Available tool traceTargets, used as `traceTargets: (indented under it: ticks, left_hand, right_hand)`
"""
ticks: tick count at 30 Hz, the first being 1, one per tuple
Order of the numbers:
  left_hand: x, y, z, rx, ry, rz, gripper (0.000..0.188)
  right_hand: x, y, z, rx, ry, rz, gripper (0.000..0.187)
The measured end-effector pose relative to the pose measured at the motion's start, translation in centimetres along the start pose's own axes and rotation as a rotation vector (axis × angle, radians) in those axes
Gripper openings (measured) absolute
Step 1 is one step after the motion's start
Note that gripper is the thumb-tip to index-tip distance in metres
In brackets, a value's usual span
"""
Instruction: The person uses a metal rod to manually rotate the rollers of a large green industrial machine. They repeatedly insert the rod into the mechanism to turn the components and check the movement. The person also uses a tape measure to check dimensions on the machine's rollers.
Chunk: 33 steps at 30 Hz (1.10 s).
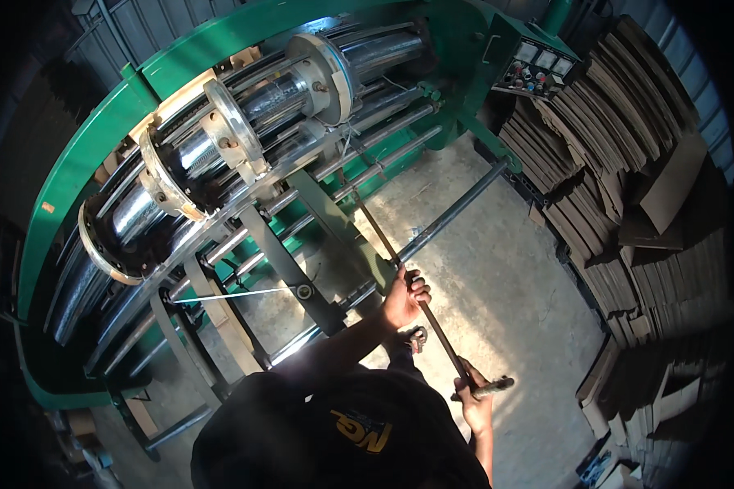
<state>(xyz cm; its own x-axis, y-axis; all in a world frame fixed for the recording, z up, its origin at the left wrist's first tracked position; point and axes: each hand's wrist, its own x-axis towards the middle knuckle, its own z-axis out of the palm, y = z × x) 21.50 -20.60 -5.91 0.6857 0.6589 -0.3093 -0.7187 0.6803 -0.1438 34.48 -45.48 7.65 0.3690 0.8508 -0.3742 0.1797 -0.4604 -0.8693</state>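
A long, thin, dark rod (pixel 442 336) runs slantwise from the machine's lower bars down to the lower right. My left hand (pixel 403 300) is closed round its middle, just beyond a thick round bar of the machine. My right hand (pixel 473 398) grips the rod's near end, beside a short thick crosspiece (pixel 494 387) that looks like a handle. The rod's far end lies among the bars under the rollers, and what it touches there cannot be made out. A foot (pixel 417 339) shows on the floor beneath the rod.
A large green machine (pixel 81 175) with shiny rollers and metal collars (pixel 230 134) fills the left and top. Flat arms (pixel 281 253) and round bars (pixel 457 210) jut toward me. A control box (pixel 538 65) hangs at upper right. Cardboard stacks (pixel 583 224) line the right.
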Motion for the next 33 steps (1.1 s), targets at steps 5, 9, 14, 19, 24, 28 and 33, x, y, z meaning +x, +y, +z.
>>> traceTargets:
  ticks: [5,9,14,19,24,28,33]
  left_hand:
    - [10.2,1.0,0.4,-0.126,0.212,0.010,0.049]
    - [16.4,-1.6,-1.3,0.013,0.233,0.190,0.049]
    - [21.9,2.1,-0.7,0.728,0.306,0.146,0.044]
    - [31.5,24.8,-10.2,1.382,0.676,1.173,0.036]
    - [37.9,44.8,-6.4,2.025,1.346,1.006,0.043]
    - [43.0,55.5,-11.9,2.181,1.397,1.007,0.037]
    - [50.6,62.6,-18.0,2.021,1.201,0.707,0.028]
  right_hand:
    - [11.2,-3.1,-7.8,0.458,-0.660,-0.080,0.078]
    - [21.8,-7.6,-7.6,0.273,-0.652,0.346,0.076]
    - [32.8,-5.4,-6.5,-0.139,-0.486,0.364,0.034]
    - [40.1,-3.9,-8.0,-0.278,-0.486,0.380,0.039]
    - [46.5,-2.1,-8.8,-0.586,-0.506,0.316,0.043]
    - [50.6,-6.4,-7.6,-0.590,-0.513,0.493,0.042]
    - [53.9,-6.9,-5.9,-0.758,-0.499,0.231,0.041]
